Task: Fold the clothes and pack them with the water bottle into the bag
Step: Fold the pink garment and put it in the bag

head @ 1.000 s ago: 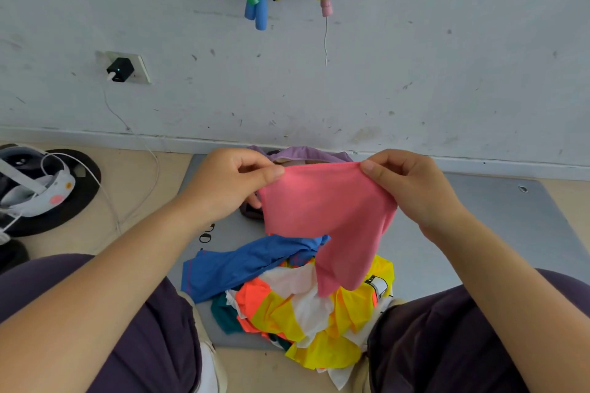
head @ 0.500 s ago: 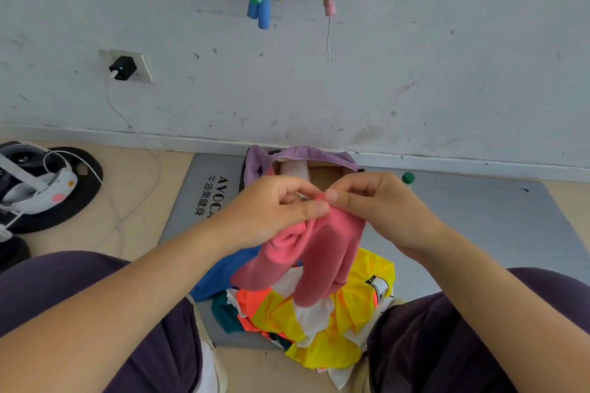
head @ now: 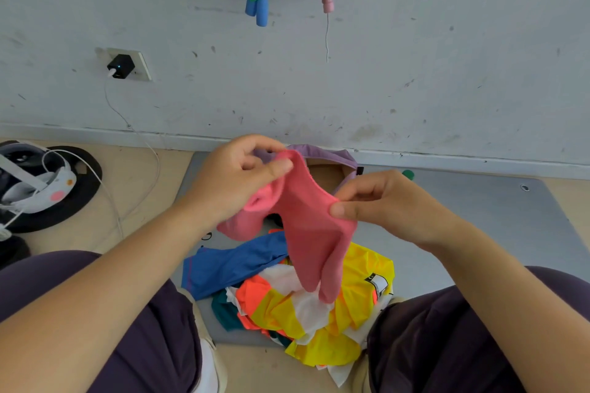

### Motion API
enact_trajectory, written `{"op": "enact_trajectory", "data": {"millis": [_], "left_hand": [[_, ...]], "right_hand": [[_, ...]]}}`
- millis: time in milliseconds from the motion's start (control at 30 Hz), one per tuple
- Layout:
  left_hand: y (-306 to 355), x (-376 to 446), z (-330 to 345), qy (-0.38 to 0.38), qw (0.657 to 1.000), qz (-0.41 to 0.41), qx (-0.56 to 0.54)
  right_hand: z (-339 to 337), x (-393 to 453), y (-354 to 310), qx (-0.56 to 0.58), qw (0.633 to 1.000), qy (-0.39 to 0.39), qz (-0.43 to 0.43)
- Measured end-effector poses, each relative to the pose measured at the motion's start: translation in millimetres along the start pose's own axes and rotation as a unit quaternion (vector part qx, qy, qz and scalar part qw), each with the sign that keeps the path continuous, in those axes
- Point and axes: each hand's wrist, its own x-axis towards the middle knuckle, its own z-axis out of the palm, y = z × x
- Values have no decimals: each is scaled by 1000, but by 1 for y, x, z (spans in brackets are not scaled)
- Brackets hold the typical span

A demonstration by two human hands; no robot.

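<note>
- a soft pink cloth garment (head: 314, 233) hangs in the air between the two hands, above the person's lap, doubled over so two layers trail down towards the pile below.
- the left hand (head: 236, 182) pinches the garment's upper fold between thumb and fingers, held high near the wall.
- the right hand (head: 383, 201) pinches the lower side edge between thumb and curled fingers.
- half a second ago both hands met in the middle with the cloth bunched; now they have drawn apart again, the left higher, pulling the folded cloth taut. a second ago it was spread wide as a single sheet.
- this suggests one fold is made and is being straightened; more folding probably remains before packing.
- directly below lies a heap of crumpled clothes (head: 319, 306) in yellow, orange, white and blue, not yet folded.
- behind the hands an open lilac fabric bag (head: 325, 153) rests on a grey floor mat (head: 463, 220), beside the wall.
- a small green cap (head: 408, 173) peeks past the right hand; it may be the water bottle, but i cannot tell.
- far left, a white headset (head: 41, 188) with cable lies on the floor.
</note>
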Motion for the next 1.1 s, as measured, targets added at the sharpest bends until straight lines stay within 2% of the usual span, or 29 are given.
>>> {"op": "enact_trajectory", "data": {"millis": [100, 167, 300, 467, 567, 600, 633, 733, 767, 800, 867, 967, 1100], "left_hand": [[0, -10, 11, -210, 977, -16, -23], [0, -16, 21, -258, 966, -3, -6], [-2, -13, 22, -161, 986, 19, 34], [-3, 0, 8, 33, 998, 15, -44], [-2, 3, 8, 89, 995, 3, -55], [-2, 3, 8, 76, 996, -2, -49], [-1, 1, 8, 32, 999, -9, -43], [-1, -7, 12, -193, 980, -39, -34], [-1, -11, 15, -237, 970, -39, -23], [-1, -13, 18, -247, 969, -27, -2], [-1, -14, 20, -203, 979, -7, 24], [-1, -9, 16, -119, 993, -7, -11], [-3, 0, 8, 34, 998, -9, -47]], "right_hand": [[9, 0, -1, 59, 998, 0, -22], [13, 0, -2, 64, 997, -9, -35], [12, 3, -1, 48, 999, 7, -17], [6, 2, 0, -7, 999, -30, 20], [6, 2, 2, -27, 999, -32, 14], [7, 2, 3, -14, 999, -30, 9], [8, 3, 3, 4, 1000, -27, 2], [12, 3, 3, 66, 997, -17, -20], [13, 4, 3, 87, 996, -16, -26], [13, 4, 3, 102, 994, -15, -30], [12, 4, 2, 112, 993, -9, -28], [9, 4, 2, 93, 995, -21, -4], [8, 4, 4, 48, 998, -35, 21]]}}
